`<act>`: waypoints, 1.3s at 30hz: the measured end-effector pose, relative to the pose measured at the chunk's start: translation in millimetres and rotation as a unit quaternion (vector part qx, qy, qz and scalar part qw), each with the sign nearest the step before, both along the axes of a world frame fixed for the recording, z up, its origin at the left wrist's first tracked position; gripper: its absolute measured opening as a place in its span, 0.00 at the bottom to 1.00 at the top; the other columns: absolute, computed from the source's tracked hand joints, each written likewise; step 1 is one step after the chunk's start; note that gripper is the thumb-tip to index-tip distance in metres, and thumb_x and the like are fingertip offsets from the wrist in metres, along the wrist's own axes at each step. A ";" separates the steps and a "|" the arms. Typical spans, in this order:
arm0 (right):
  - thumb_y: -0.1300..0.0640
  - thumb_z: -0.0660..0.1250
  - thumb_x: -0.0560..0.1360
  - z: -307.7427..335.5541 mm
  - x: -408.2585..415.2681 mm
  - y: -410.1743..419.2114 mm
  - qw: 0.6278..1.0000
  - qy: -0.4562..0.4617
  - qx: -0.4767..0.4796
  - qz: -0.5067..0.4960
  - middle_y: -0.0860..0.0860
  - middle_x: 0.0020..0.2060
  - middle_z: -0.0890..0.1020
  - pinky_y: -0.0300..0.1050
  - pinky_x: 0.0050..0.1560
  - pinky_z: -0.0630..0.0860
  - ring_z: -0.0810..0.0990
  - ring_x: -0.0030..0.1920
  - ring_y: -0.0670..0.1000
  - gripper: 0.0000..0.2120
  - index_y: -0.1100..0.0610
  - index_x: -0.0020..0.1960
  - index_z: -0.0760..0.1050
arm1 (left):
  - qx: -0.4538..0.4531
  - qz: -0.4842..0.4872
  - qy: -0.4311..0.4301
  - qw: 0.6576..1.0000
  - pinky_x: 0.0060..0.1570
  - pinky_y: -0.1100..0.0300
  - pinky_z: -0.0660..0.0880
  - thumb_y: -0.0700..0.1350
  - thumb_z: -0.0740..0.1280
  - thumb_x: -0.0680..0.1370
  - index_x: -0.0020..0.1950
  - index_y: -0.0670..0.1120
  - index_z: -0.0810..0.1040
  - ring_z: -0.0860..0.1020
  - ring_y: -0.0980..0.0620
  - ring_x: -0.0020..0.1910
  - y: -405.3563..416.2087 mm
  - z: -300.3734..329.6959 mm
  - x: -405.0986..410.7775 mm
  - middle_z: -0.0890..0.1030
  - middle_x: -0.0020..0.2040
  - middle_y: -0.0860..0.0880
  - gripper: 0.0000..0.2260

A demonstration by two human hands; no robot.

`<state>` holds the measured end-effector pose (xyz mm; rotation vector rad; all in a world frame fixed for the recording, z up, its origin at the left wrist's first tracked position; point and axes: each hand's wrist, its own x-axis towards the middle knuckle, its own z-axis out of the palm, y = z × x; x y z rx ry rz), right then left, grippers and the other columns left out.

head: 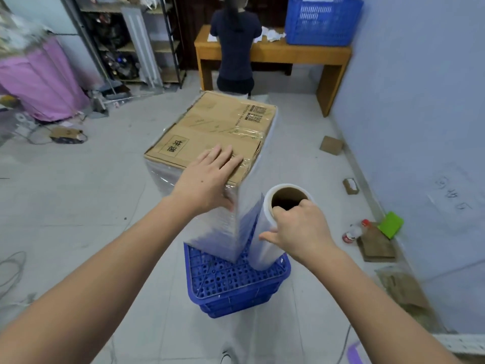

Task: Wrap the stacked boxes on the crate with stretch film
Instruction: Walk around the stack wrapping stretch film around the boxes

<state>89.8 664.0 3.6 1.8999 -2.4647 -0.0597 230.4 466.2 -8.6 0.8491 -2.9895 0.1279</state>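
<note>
Two bare hands are shown at work over a stack of cardboard boxes (217,132) that is seated on an upturned blue crate (236,282) on the tiled floor. The left hand (210,177) is laid flat on the top box at its 6 o'clock corner, with the fingers (223,156) straight and slightly spread, pressing on the cardboard. The right hand (299,227) is closed around the upper end of a stretch film roll (265,232), which is held upright just beside the stack at its 4 o'clock side; some fingertips are hooked into the brown cardboard core (288,197) while the thumb is extended along the outside of the roll. A sheet of stretch film (249,195) is drawn taut between the roll and the near corner of the stack. The sides of the stack are seen covered in film. At 12 o'clock, a seated person (236,48) is seen from behind at a wooden counter (273,55), on which a second blue crate (322,19) is carried.
</note>
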 end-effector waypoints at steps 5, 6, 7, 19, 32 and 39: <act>0.36 0.68 0.71 -2.4 -15.0 15.2 0.996 0.019 -0.056 0.067 0.47 0.25 0.68 0.44 0.36 0.59 0.72 0.35 0.54 0.23 0.51 0.35 0.63 | -0.027 -0.019 -0.017 0.999 0.81 0.44 0.50 0.73 0.69 0.70 0.85 0.53 0.49 0.52 0.37 0.83 3.4 0.8 -0.8 0.53 0.85 0.42 0.52; 0.36 0.69 0.70 -0.7 -15.9 18.0 0.995 0.026 -0.061 0.077 0.46 0.25 0.68 0.43 0.36 0.59 0.71 0.34 0.54 0.23 0.51 0.34 0.63 | -0.035 -0.019 -0.020 0.999 0.81 0.43 0.50 0.73 0.68 0.71 0.85 0.53 0.49 0.53 0.37 0.82 6.5 0.6 -2.6 0.54 0.84 0.42 0.52; 0.36 0.68 0.71 2.2 -15.9 20.7 0.995 0.012 -0.053 0.086 0.47 0.26 0.69 0.43 0.36 0.60 0.72 0.36 0.54 0.22 0.52 0.35 0.64 | -0.042 -0.019 -0.019 0.999 0.81 0.43 0.51 0.74 0.68 0.71 0.85 0.52 0.49 0.54 0.37 0.82 10.2 0.5 -4.8 0.55 0.84 0.41 0.51; 0.48 0.71 0.72 19.8 5.0 42.5 0.969 -0.020 0.052 0.240 0.51 0.43 0.82 0.44 0.48 0.69 0.74 0.54 0.55 0.13 0.53 0.52 0.77 | -0.041 0.003 0.035 0.999 0.80 0.44 0.54 0.74 0.64 0.73 0.85 0.55 0.52 0.59 0.38 0.81 49.2 -14.4 -34.2 0.60 0.83 0.43 0.46; 0.29 0.55 0.76 8.6 16.4 61.3 0.997 -0.009 -0.011 0.074 0.48 0.36 0.78 0.48 0.53 0.65 0.74 0.38 0.52 0.26 0.52 0.49 0.68 | -0.022 0.020 0.010 1.000 0.81 0.45 0.50 0.74 0.70 0.69 0.85 0.54 0.51 0.55 0.40 0.82 54.4 -6.2 -31.4 0.55 0.84 0.44 0.52; 0.32 0.59 0.76 -0.2 31.6 56.6 0.997 -0.020 -0.070 -0.016 0.46 0.36 0.74 0.47 0.52 0.66 0.72 0.40 0.51 0.21 0.50 0.44 0.66 | 0.024 -0.040 0.004 0.999 0.81 0.49 0.50 0.64 0.73 0.75 0.85 0.55 0.50 0.53 0.42 0.83 38.3 8.5 -15.4 0.54 0.85 0.46 0.47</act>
